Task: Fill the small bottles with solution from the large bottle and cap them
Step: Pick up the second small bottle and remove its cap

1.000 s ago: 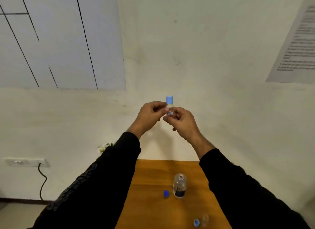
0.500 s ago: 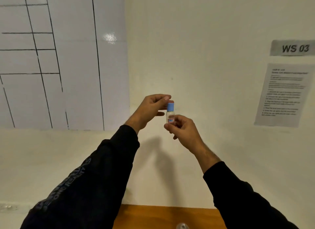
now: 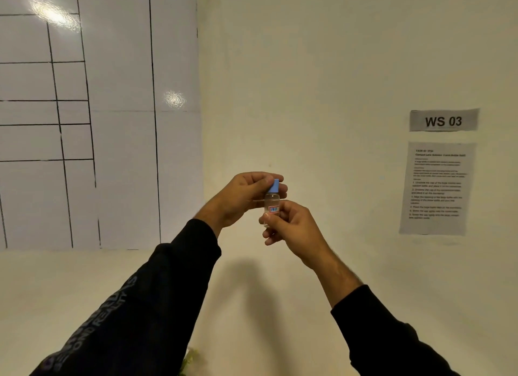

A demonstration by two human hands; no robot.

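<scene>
Cream-coloured wall (image 3: 308, 67) fills most of the view, meeting at a corner a glossy white board (image 3: 117, 123) ruled with black lines on the left side, where two bright glares show. On the right part of the wall hangs a grey sign (image 3: 443, 120) reading "WS 03", and just below it a printed sheet (image 3: 436, 188) whose small text is too fine to read.

Two arms in black sleeves reach up from the bottom edge and meet near the middle, in front of the wall. Pale lettering runs along the left sleeve (image 3: 134, 314).

Held up between the hands is a small bottle (image 3: 271, 206), upright, clear, with a red and blue label on its lower half. The right hand (image 3: 288, 227) grips its lower body, thumb across the front and fingers curled behind. The left hand (image 3: 244, 196) comes in from above and to the left, its fingers and thumb curled round the blue cap (image 3: 273, 186) that sits on the bottle's neck.

At the bottom edge, between the sleeves, a bit of something pale green (image 3: 190, 359) shows, too blurred to name.
</scene>
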